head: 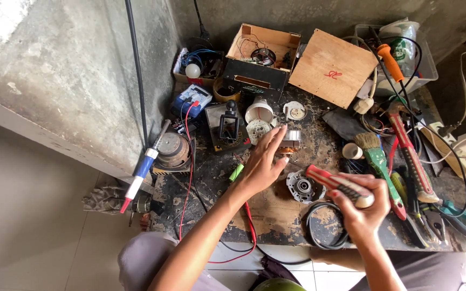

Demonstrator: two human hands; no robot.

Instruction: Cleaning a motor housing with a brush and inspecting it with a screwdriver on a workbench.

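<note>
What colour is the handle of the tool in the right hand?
Red and cream handle, in the right hand; head view.

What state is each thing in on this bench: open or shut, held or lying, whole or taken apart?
Screwdriver: held in right hand.
Left hand: open, fingers at the motor part.
Motor end cover: detached, lying flat.
Cardboard box: open, parts inside.
Paintbrush: lying unused.
Plywood board: lying tilted.

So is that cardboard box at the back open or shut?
Open. The cardboard box has no lid over its top, so you can see straight inside, where wires and a round dark part lie on its bottom.
</note>
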